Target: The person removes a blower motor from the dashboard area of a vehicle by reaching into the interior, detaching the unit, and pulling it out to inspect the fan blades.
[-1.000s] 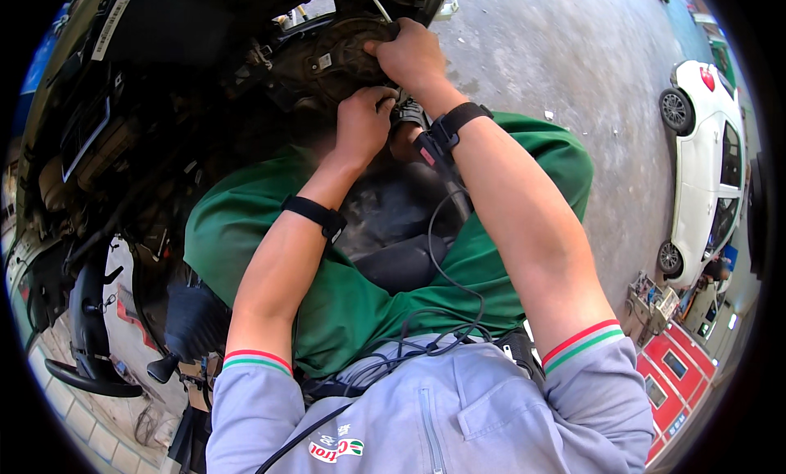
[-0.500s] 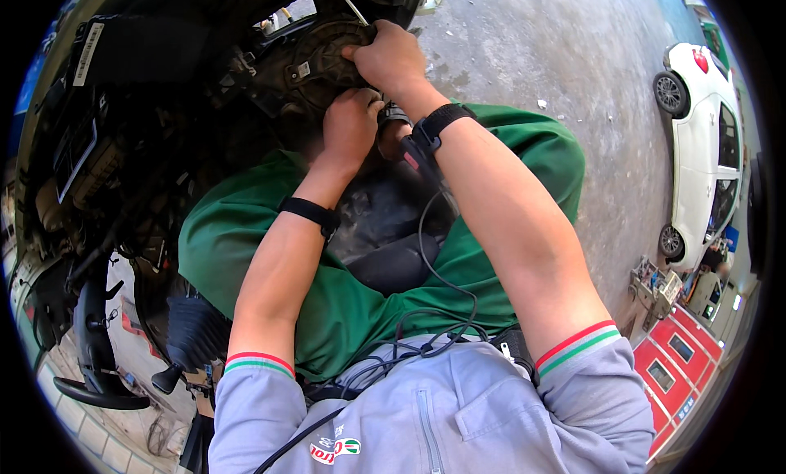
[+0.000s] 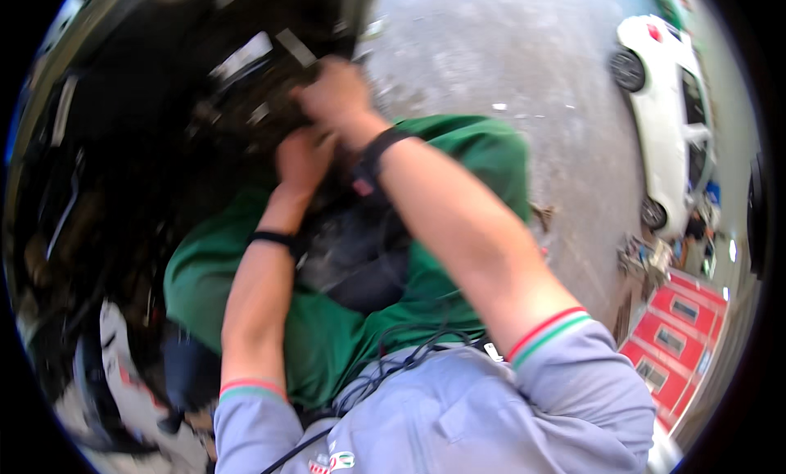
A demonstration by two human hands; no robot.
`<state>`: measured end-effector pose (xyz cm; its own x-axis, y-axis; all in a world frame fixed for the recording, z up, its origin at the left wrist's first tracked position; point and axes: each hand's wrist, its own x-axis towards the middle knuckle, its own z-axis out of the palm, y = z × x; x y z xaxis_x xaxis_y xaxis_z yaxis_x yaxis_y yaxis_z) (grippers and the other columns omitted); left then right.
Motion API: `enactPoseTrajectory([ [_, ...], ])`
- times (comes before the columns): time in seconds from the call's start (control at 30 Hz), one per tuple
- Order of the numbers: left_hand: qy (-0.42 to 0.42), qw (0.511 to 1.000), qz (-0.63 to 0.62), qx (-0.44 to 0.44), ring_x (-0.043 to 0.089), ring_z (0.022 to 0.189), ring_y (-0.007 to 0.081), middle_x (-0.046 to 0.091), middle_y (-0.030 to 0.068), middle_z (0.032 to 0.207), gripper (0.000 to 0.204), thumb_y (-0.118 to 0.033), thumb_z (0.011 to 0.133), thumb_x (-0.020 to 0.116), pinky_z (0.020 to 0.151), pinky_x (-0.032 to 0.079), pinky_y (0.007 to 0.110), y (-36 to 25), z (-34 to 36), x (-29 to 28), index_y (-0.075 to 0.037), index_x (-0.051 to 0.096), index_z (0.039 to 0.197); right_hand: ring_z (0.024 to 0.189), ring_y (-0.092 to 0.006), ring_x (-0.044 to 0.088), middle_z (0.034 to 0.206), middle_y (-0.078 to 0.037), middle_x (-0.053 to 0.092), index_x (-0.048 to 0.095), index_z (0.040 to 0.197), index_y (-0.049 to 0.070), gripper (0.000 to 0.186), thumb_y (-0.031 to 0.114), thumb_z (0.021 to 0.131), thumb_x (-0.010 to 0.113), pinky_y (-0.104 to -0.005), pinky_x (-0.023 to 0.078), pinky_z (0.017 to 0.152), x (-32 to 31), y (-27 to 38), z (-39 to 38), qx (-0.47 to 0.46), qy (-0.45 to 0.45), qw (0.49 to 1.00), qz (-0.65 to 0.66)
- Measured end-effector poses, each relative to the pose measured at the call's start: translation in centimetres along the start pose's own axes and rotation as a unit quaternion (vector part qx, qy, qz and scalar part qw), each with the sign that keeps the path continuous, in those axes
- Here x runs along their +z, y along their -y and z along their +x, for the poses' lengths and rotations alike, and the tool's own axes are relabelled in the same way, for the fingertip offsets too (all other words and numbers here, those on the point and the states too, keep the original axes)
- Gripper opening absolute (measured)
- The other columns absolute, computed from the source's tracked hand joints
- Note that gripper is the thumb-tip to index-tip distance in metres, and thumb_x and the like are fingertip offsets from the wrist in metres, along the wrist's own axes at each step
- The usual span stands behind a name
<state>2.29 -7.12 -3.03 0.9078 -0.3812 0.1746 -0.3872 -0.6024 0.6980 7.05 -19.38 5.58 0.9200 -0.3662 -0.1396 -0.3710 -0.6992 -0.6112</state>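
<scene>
Deep in the opened, dark interior of a vehicle, both my hands work close together at a dirty dark round housing (image 3: 266,106), badly blurred now. My right hand (image 3: 336,93) is the farther one, curled at the housing's right edge beside a short pale strip (image 3: 296,48). Just below it, my left hand (image 3: 303,159) is closed with its fingertips near my right wrist. Whatever the fingers of either hand grip is hidden. Black bands circle both wrists, and a small dark device (image 3: 366,175) hangs at the right one.
My green-trousered knees spread around the hands, with black cables (image 3: 401,363) over my lap. To the left are a gear lever boot (image 3: 188,367) and a dark steering wheel (image 3: 97,384). Concrete floor (image 3: 491,56) lies right, with a parked white car (image 3: 659,122) and a red panelled structure (image 3: 675,327).
My view has swung and blurred, so the surroundings sit farther left. Both hands appear lower and more to the left in the picture, still together at the housing.
</scene>
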Motion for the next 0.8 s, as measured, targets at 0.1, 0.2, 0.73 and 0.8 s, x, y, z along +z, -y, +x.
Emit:
enactPoseTrajectory([
  [0.1, 0.056, 0.996, -0.038, -0.051, 0.069, 0.084, 0.0403, 0.071, 0.0206, 0.090, 0.023, -0.022, 0.081, 0.077, 0.073, 0.054, 0.045, 0.5, -0.5, -0.7, -0.006, 0.075, 0.098, 0.099, -0.0404, 0.070, 0.102, -0.025, 0.071, 0.070, 0.101, 0.001, 0.036, 0.022, 0.072, 0.074, -0.0475, 0.057, 0.087, 0.3, 0.2, -0.6, 0.017, 0.028, 0.999, 0.022],
  [0.2, 0.033, 0.999, -0.004, -0.018, 0.065, 0.083, 0.0456, 0.067, 0.0269, 0.088, 0.022, -0.022, 0.085, 0.072, 0.070, 0.050, 0.048, 3.2, -1.4, -0.1, 0.000, 0.071, 0.090, 0.100, -0.0392, 0.069, 0.103, -0.022, 0.071, 0.067, 0.106, 0.001, 0.036, 0.018, 0.074, 0.070, -0.0471, 0.057, 0.087, 1.6, 0.7, -0.9, 0.026, 0.037, 0.998, 0.054],
  [0.73, 0.043, 0.993, 0.003, -0.112, 0.071, 0.093, 0.0371, 0.072, 0.0217, 0.104, 0.029, -0.017, 0.084, 0.070, 0.078, 0.054, 0.040, 2.9, -0.5, 0.1, -0.003, 0.072, 0.109, 0.101, -0.0380, 0.068, 0.102, -0.020, 0.070, 0.066, 0.104, 0.002, 0.028, 0.008, 0.076, 0.066, -0.0456, 0.055, 0.087, 2.1, 0.6, 0.0, 0.057, 0.031, 0.993, 0.101],
  [0.8, 0.057, 0.992, -0.005, -0.112, 0.071, 0.095, 0.0373, 0.072, 0.0213, 0.106, 0.030, -0.017, 0.084, 0.070, 0.078, 0.054, 0.040, 3.5, -0.4, 0.3, -0.003, 0.072, 0.111, 0.101, -0.0374, 0.069, 0.102, -0.020, 0.071, 0.066, 0.103, 0.002, 0.028, 0.007, 0.076, 0.066, -0.0451, 0.055, 0.087, 2.1, 0.6, 0.3, 0.051, 0.028, 0.993, 0.105],
])
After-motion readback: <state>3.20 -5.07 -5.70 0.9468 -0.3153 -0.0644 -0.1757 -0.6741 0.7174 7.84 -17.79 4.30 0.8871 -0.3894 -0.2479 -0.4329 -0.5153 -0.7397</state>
